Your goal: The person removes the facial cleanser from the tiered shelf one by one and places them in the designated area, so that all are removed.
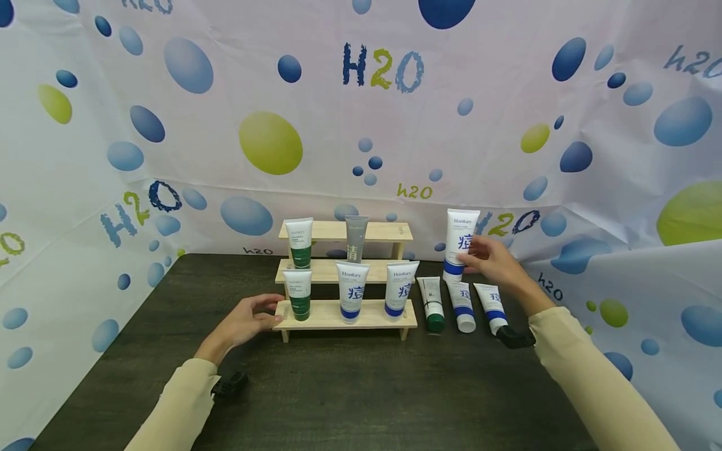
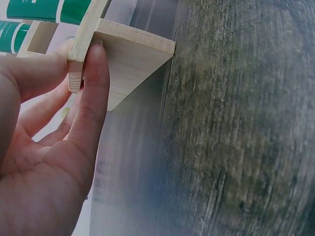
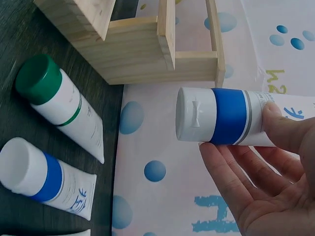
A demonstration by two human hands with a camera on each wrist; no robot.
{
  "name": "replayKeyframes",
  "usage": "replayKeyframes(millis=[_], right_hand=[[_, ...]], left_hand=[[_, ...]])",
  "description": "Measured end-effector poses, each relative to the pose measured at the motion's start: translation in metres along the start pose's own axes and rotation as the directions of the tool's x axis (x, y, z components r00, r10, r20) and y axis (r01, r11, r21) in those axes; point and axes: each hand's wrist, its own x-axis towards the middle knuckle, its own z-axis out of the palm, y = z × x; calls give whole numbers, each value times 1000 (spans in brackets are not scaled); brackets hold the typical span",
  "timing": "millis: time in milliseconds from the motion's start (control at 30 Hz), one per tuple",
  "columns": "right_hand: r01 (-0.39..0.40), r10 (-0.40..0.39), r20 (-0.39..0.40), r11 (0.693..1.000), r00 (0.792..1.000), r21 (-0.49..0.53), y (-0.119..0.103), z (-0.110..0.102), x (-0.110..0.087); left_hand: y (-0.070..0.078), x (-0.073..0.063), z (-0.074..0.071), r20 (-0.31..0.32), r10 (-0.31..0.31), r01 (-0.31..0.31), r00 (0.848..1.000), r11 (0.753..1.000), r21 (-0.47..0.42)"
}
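Note:
In the head view my right hand (image 1: 492, 263) holds a white squeeze tube with a blue band (image 1: 461, 241) upright, cap down, right of the wooden tiered rack (image 1: 338, 311). The right wrist view has my thumb across the tube's front (image 3: 231, 116) and the fingers behind it. My left hand (image 1: 248, 322) pinches the left end of the rack's lowest board (image 2: 88, 44) between thumb and fingers. On that board stand a green-and-white tube (image 1: 299, 293) and two blue-and-white tubes (image 1: 352, 291). Higher up are another green-and-white tube (image 1: 300, 243) and a grey tube (image 1: 356, 238).
Right of the rack, a green-capped tube (image 1: 432, 302) and two blue-banded tubes (image 1: 464, 305) lie on the dark wooden table (image 1: 350, 388). A printed cloth with bubbles (image 1: 361, 125) hangs behind the table and along its sides. Dark wrist devices (image 1: 514, 338) sit at both cuffs.

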Motion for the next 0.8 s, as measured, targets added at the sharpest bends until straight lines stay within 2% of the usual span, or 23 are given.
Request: replayKeyframes(millis=[167, 467, 800], right_hand=[[-5, 5, -7, 1000, 1000, -19, 7, -3, -5], [-62, 62, -5, 997, 998, -40, 20, -10, -11], [-77, 76, -15, 995, 997, -57, 33, -19, -22]], left_hand=[[0, -1, 1, -8, -32, 32, 999, 999, 15], [-2, 0, 1, -1, -32, 32, 999, 999, 5], [-1, 0, 1, -8, -32, 33, 999, 999, 12]])
